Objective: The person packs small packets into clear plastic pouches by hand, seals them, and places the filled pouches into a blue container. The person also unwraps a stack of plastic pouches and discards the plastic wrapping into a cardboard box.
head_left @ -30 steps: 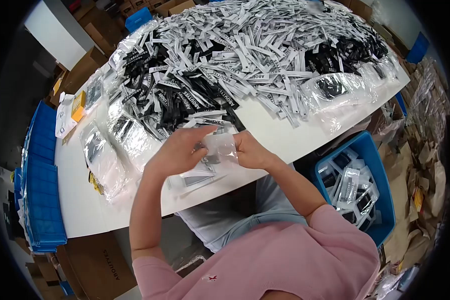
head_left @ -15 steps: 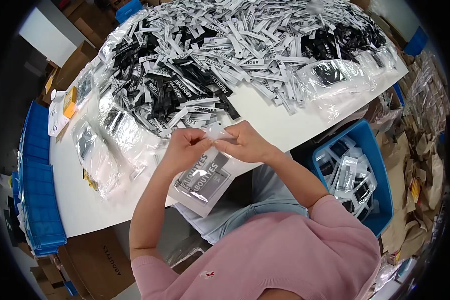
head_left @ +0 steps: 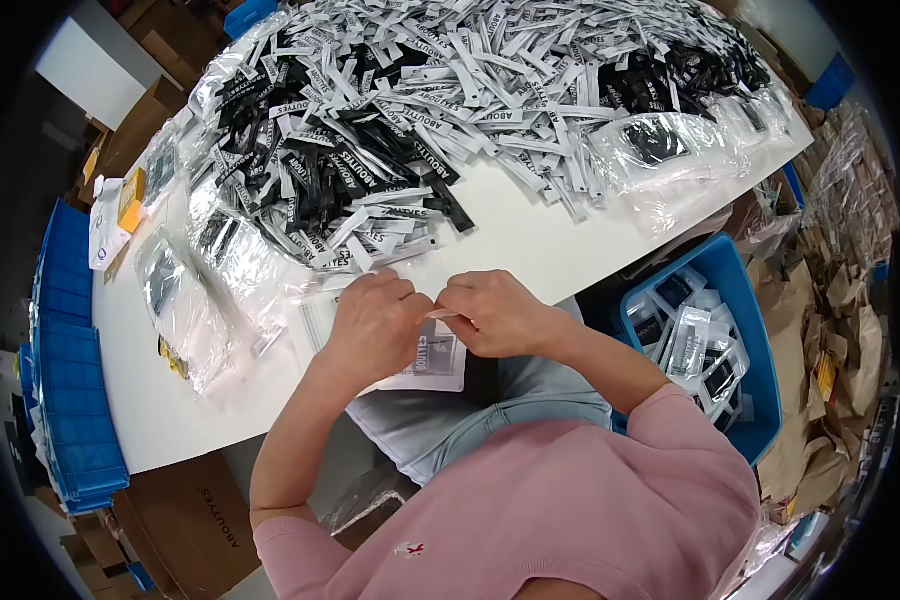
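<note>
My left hand (head_left: 375,325) and my right hand (head_left: 495,312) are close together at the table's front edge, fingers closed in a pinch. Between them they grip the top of a clear plastic bag (head_left: 438,368) with a grey printed panel reading "ABOUTYES". The lower part of the bag hangs past the edge, above my lap. My fingers and the left hand cover much of it. Under and beside my left hand lies a flat stack of clear bags (head_left: 315,318), partly hidden.
A large heap of white and black printed sachets (head_left: 490,85) covers the back of the white table (head_left: 530,245). Filled plastic bags (head_left: 185,300) lie at left. A blue bin (head_left: 765,390) of packed pouches stands at right; blue trays (head_left: 78,380) line the left edge.
Both hands have turned over and moved slightly down, knuckles now upward. The bag's top has tipped with them and its lower end has swung to the right.
</note>
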Motion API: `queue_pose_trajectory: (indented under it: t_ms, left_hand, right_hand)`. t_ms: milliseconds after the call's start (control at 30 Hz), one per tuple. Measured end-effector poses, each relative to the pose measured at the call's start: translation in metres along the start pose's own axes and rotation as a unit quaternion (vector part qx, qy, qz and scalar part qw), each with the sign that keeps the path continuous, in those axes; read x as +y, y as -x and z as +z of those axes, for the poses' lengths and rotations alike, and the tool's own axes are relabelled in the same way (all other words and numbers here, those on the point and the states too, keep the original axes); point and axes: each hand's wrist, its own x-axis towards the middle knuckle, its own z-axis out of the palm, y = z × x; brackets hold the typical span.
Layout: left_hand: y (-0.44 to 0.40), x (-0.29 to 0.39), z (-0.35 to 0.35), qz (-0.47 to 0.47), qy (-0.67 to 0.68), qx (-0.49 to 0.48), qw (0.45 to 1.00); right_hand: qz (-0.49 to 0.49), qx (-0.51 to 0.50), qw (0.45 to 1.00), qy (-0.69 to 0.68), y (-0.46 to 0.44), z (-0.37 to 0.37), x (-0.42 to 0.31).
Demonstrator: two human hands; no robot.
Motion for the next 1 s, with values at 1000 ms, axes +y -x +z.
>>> queue_pose_trajectory:
  t_ms: [1000]
  left_hand:
    - [0.086, -0.030, 0.096, -0.117, -0.071, 0.037, 0.990]
  right_hand:
    - [0.264, 0.140, 0.953, -0.051, -0.140, 0.004, 0.190]
